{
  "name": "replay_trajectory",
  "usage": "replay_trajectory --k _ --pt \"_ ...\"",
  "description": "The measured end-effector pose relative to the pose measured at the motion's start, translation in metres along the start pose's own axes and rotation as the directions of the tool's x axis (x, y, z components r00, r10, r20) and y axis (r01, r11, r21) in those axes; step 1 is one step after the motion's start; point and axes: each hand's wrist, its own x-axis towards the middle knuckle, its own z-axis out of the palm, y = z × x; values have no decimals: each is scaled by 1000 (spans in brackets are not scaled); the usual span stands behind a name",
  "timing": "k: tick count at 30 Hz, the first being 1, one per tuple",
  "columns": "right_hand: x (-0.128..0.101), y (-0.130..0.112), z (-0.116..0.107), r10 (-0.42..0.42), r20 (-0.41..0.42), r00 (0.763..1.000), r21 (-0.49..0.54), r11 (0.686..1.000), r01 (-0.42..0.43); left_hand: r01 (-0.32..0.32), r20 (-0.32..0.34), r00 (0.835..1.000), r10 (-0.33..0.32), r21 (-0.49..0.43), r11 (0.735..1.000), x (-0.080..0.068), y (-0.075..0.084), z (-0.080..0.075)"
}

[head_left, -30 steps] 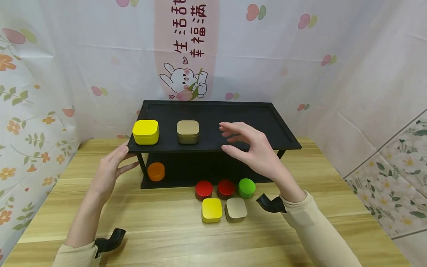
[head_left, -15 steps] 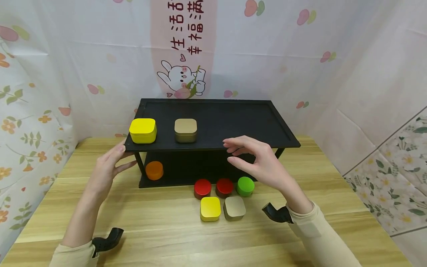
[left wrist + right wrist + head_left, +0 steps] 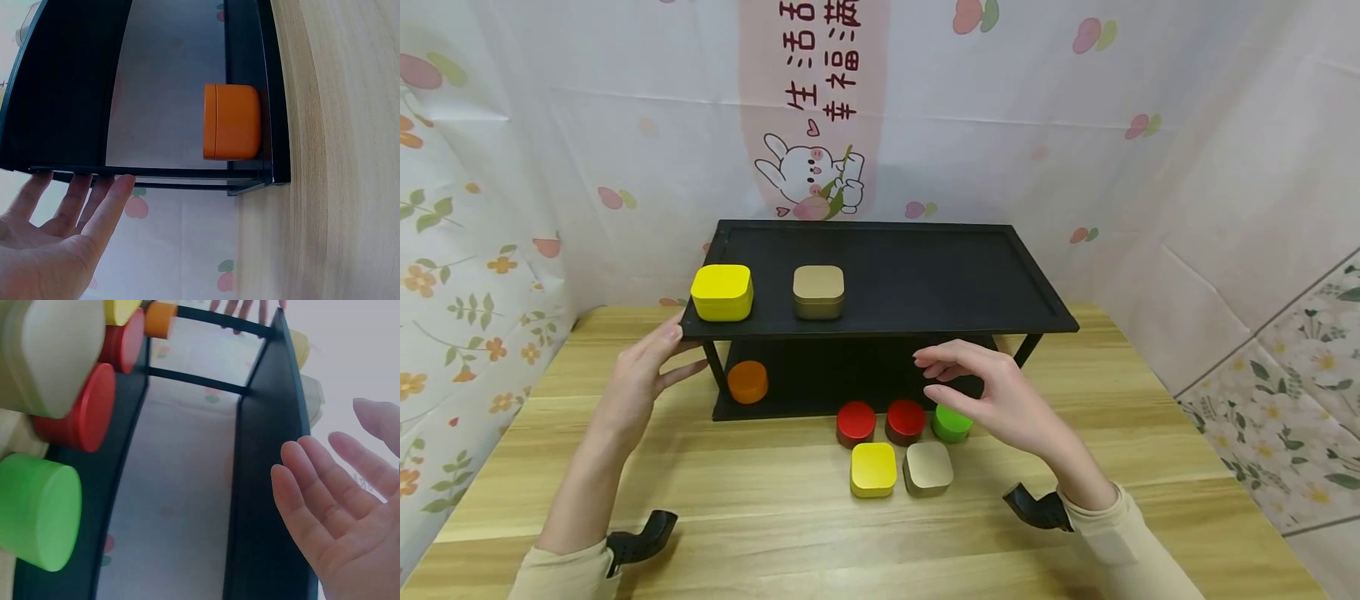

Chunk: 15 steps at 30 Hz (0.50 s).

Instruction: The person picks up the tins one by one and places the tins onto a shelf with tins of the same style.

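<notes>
A black two-tier shelf (image 3: 917, 275) stands on the wooden table. My left hand (image 3: 638, 379) touches its upper left end; in the left wrist view the fingertips (image 3: 122, 183) rest against the end's edge. On the top board, a yellow square tin (image 3: 722, 293) sits at the left corner, with a gold square tin (image 3: 818, 293) to its right. An orange round tin (image 3: 747, 382) is on the lower board. My right hand (image 3: 992, 392) hovers before the shelf, fingers loosely bent and holding nothing. It partly hides a green round tin (image 3: 951, 426).
Two red round tins (image 3: 855, 425) stand beside the green one at the shelf's front edge. Closer to me are a second yellow square tin (image 3: 873, 471) and a second gold one (image 3: 928, 469). A printed cloth (image 3: 985, 167) hangs behind the shelf.
My right hand has come down from above the top board to the front of the lower tier, slightly rightward. The left hand stays at the shelf's end, and the tins have not moved.
</notes>
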Motion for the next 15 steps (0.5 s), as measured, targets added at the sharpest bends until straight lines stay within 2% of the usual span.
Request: replay_trajectory --k 15 --pt "-24 21 12 6 56 998 -40 999 -4 1 0 1000 -1 15 1000 -1 0 1"
